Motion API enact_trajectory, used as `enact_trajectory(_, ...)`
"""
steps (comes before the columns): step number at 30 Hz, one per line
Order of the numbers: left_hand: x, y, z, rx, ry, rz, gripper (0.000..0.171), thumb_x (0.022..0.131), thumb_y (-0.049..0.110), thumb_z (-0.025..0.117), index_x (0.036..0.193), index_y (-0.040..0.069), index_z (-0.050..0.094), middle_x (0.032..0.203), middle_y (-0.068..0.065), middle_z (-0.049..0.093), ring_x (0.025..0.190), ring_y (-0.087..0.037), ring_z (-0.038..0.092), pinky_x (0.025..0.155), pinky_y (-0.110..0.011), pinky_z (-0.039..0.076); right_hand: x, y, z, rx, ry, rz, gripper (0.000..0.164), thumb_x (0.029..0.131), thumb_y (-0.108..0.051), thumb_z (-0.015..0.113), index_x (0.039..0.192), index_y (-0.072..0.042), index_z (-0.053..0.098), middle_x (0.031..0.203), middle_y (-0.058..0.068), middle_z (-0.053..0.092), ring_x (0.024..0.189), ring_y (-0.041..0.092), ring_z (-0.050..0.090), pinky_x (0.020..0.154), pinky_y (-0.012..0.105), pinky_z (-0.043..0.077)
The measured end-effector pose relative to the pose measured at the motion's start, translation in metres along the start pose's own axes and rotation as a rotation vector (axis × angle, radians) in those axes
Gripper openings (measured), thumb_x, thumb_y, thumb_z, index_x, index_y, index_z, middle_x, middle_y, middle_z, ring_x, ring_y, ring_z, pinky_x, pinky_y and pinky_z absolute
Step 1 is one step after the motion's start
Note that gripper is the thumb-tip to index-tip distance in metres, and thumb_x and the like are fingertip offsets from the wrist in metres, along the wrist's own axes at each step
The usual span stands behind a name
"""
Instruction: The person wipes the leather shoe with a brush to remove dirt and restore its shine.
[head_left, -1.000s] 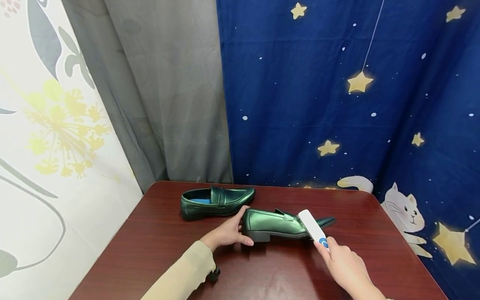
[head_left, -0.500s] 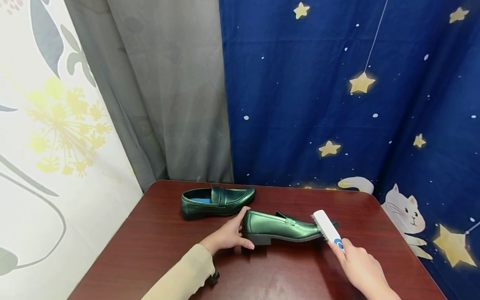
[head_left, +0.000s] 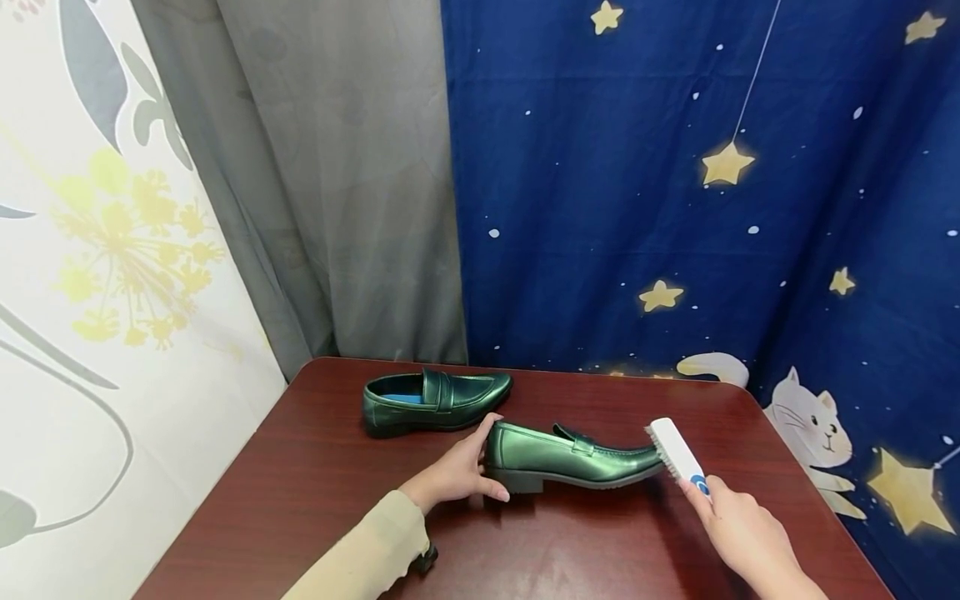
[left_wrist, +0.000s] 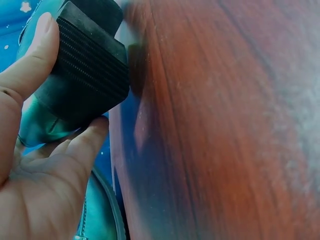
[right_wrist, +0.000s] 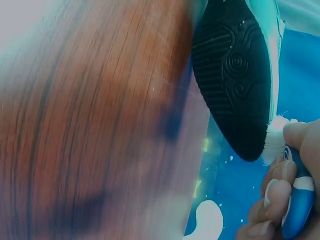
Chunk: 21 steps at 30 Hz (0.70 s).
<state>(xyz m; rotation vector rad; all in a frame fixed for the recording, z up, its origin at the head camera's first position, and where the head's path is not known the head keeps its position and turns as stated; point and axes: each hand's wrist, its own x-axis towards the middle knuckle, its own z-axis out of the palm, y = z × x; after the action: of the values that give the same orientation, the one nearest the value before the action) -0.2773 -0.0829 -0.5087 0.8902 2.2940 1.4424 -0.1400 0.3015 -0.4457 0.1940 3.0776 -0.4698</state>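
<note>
A shiny green loafer (head_left: 607, 462) is held by the heel in my left hand (head_left: 453, 471), its toe pointing right. In the left wrist view, the thumb lies along one side of the black ridged heel (left_wrist: 90, 60) and the fingers along the other. My right hand (head_left: 742, 529) grips a white brush (head_left: 675, 447) by its handle. At the shoe's toe tip are the brush's pale bristles (right_wrist: 274, 139), as the right wrist view shows. That view also shows the loafer's dark patterned sole (right_wrist: 230, 70), tipped toward the camera; the handle (right_wrist: 300, 205) looks blue and white there.
A second green loafer (head_left: 468, 404) with a blue insole stands behind the left hand, toe to the right. Both shoes are over a reddish-brown table (head_left: 300, 500). Grey and starry blue curtains (head_left: 600, 208) hang close behind the table's back edge.
The brush in my right hand has slid right, from the loafer's forefoot to its toe tip. My left hand keeps its hold on the heel, and the toe has swung slightly nearer.
</note>
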Motion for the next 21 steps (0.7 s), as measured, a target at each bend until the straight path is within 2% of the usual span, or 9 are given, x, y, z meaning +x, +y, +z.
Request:
enact_trajectory(6,-0.001,0.002,0.001,-0.009,0.002,-0.002,0.107,0.061,0.02,0.085,0.137,0.045,0.014,0.128,0.007,0.04,0.116,-0.009,0.045,0.088,-0.033,0.044,0.006,0.007,-0.002,-0.018,-0.02,0.007,0.079,0.089,-0.066,0.028,0.115,0.006,0.049,0.086,0.022,0.059,0.064,0.028,0.055,0.05,0.048,0.041)
enact_trajectory(15,0.0,0.001,0.002,0.014,0.012,-0.025,0.107,0.061,0.024,0.085,0.136,0.048,0.013,0.136,0.007,0.033,0.124,-0.013,0.038,0.088,-0.037,0.043,0.01,0.013,-0.004,-0.019,-0.048,0.017,0.091,0.087,-0.069,0.024,0.12,0.013,0.044,0.099,0.031,0.056,0.073,0.031,0.058,0.055,0.053,0.044)
enact_trajectory(21,0.0,-0.002,0.0,0.002,-0.003,-0.018,0.107,0.061,0.028,0.084,0.137,0.047,0.012,0.133,0.008,0.036,0.119,-0.01,0.042,0.089,-0.035,0.043,0.01,0.012,-0.002,0.005,-0.015,0.004,0.085,0.088,-0.067,0.025,0.117,0.01,0.048,0.097,0.03,0.057,0.073,0.031,0.058,0.055,0.053,0.043)
